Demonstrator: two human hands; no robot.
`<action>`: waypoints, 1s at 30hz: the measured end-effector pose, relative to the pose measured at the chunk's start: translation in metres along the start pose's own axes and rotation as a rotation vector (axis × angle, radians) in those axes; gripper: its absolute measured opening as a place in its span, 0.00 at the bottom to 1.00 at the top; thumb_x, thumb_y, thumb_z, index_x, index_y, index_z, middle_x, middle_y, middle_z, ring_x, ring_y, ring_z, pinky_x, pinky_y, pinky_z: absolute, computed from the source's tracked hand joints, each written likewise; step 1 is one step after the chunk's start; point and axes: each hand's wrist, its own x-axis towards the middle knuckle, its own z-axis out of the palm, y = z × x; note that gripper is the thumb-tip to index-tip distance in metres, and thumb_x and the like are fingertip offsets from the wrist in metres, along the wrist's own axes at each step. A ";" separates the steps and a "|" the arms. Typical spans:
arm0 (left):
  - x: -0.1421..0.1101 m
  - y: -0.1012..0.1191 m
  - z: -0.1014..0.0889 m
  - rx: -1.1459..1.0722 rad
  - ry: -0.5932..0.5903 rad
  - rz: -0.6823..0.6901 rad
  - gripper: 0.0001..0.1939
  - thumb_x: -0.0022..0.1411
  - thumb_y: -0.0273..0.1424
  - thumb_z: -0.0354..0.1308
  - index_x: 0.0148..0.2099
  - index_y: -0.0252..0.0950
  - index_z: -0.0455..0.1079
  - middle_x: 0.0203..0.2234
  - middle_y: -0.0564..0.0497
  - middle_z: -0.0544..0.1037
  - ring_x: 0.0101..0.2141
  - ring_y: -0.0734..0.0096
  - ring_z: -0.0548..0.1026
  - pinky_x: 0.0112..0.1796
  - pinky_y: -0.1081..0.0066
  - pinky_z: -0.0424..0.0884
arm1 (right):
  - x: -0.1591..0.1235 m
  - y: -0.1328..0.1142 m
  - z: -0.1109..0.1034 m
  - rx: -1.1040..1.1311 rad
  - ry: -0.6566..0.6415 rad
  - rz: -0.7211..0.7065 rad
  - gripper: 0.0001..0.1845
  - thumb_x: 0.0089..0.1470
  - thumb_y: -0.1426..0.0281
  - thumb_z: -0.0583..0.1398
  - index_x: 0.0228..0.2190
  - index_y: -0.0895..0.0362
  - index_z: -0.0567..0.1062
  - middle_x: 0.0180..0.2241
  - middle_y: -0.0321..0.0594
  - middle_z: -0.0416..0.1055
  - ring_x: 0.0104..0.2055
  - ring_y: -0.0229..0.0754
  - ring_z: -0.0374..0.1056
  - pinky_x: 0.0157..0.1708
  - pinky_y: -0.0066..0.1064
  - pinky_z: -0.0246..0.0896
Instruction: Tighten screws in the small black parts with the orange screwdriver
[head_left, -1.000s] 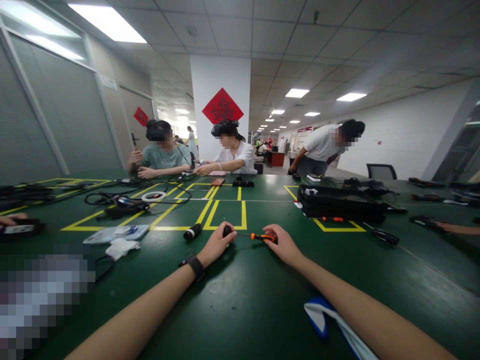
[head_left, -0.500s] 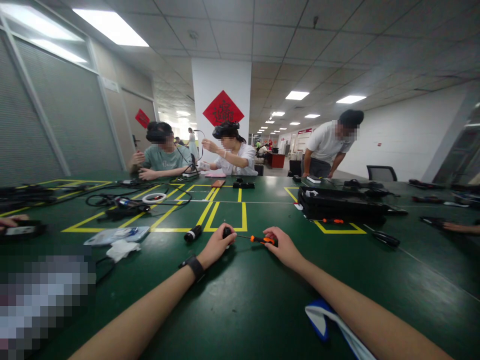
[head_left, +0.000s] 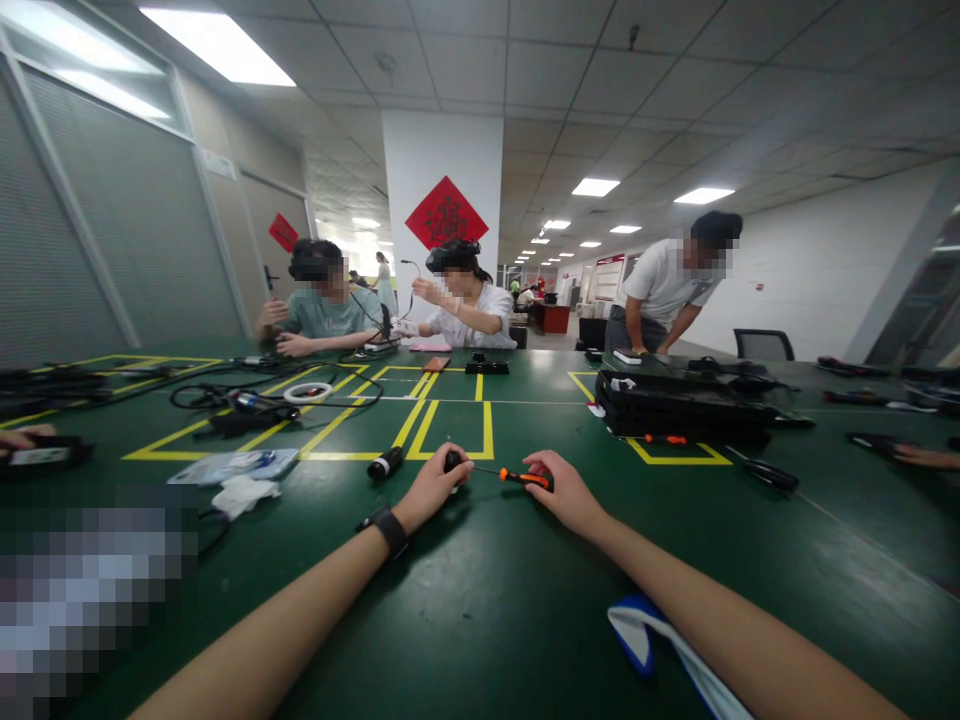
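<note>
My left hand (head_left: 429, 493) is closed around a small black cylindrical part (head_left: 453, 461) held on the green table (head_left: 480, 600). My right hand (head_left: 564, 490) grips an orange-handled screwdriver (head_left: 523, 478) whose thin shaft points left into that black part. A black band is on my left wrist (head_left: 390, 530). Another black cylinder (head_left: 385, 465) lies just left of my left hand, on the yellow tape line.
A black case (head_left: 675, 405) with an orange tool in front of it sits at right. Cables, a white tape ring (head_left: 307, 393) and a plastic bag (head_left: 232, 466) lie at left. Three people work at the far side. Other hands show at both edges.
My hands and the screwdriver stay almost in place. The person in white opposite has raised an arm with a cable; the standing person at right has shifted a little.
</note>
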 end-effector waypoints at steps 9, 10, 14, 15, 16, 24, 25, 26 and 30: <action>-0.002 0.002 0.000 0.007 -0.005 -0.010 0.11 0.54 0.38 0.51 0.36 0.36 0.60 0.24 0.55 0.68 0.25 0.75 0.68 0.27 0.75 0.63 | -0.002 -0.002 -0.001 -0.063 -0.048 0.084 0.14 0.51 0.72 0.54 0.42 0.56 0.66 0.35 0.40 0.67 0.39 0.40 0.63 0.42 0.34 0.57; -0.001 0.002 0.000 0.008 -0.005 -0.008 0.11 0.54 0.38 0.51 0.36 0.36 0.60 0.24 0.55 0.68 0.26 0.75 0.68 0.27 0.75 0.63 | -0.001 -0.001 -0.001 -0.064 -0.052 0.078 0.14 0.51 0.73 0.54 0.42 0.56 0.66 0.35 0.40 0.67 0.39 0.40 0.63 0.41 0.34 0.58; 0.000 -0.001 0.000 0.022 0.000 0.002 0.11 0.53 0.38 0.51 0.36 0.37 0.60 0.24 0.56 0.68 0.25 0.75 0.68 0.26 0.75 0.63 | -0.002 -0.001 -0.003 -0.051 -0.038 -0.002 0.17 0.47 0.75 0.57 0.41 0.56 0.66 0.37 0.40 0.66 0.39 0.39 0.63 0.42 0.33 0.57; 0.000 -0.002 0.000 0.027 0.002 0.006 0.11 0.53 0.38 0.51 0.36 0.37 0.60 0.24 0.56 0.68 0.25 0.75 0.68 0.26 0.75 0.63 | -0.002 -0.001 -0.002 -0.049 -0.036 -0.017 0.18 0.46 0.75 0.57 0.41 0.56 0.66 0.37 0.40 0.66 0.39 0.39 0.63 0.42 0.33 0.57; 0.001 -0.003 0.000 0.032 0.002 0.008 0.12 0.53 0.38 0.51 0.37 0.37 0.60 0.23 0.56 0.68 0.25 0.75 0.67 0.26 0.75 0.63 | -0.002 -0.002 -0.002 -0.050 -0.034 -0.024 0.18 0.45 0.75 0.58 0.42 0.56 0.66 0.37 0.40 0.66 0.39 0.39 0.63 0.42 0.33 0.57; 0.001 -0.005 0.000 0.007 0.007 0.004 0.12 0.53 0.38 0.51 0.36 0.36 0.61 0.23 0.56 0.68 0.25 0.74 0.68 0.26 0.74 0.63 | -0.001 -0.002 0.000 -0.067 -0.041 0.075 0.12 0.52 0.72 0.53 0.41 0.56 0.67 0.35 0.40 0.68 0.39 0.40 0.63 0.41 0.34 0.57; 0.001 -0.004 0.001 0.004 0.011 -0.001 0.12 0.53 0.39 0.51 0.36 0.36 0.60 0.23 0.56 0.68 0.25 0.74 0.68 0.27 0.74 0.63 | -0.001 -0.002 -0.001 -0.066 -0.039 0.066 0.13 0.51 0.73 0.54 0.41 0.56 0.67 0.35 0.40 0.68 0.39 0.40 0.63 0.42 0.34 0.57; 0.000 -0.003 0.001 0.002 0.013 -0.003 0.12 0.53 0.39 0.51 0.36 0.36 0.60 0.23 0.55 0.68 0.26 0.74 0.68 0.27 0.75 0.63 | -0.001 -0.002 -0.001 -0.066 -0.034 0.052 0.14 0.50 0.74 0.55 0.41 0.56 0.67 0.36 0.40 0.67 0.39 0.40 0.63 0.42 0.34 0.57; -0.001 -0.001 0.001 0.011 0.017 0.006 0.12 0.53 0.39 0.52 0.36 0.36 0.61 0.24 0.55 0.68 0.26 0.74 0.68 0.27 0.75 0.63 | -0.002 -0.003 -0.002 -0.086 -0.022 -0.001 0.16 0.45 0.75 0.57 0.40 0.56 0.67 0.37 0.39 0.65 0.38 0.39 0.63 0.41 0.33 0.57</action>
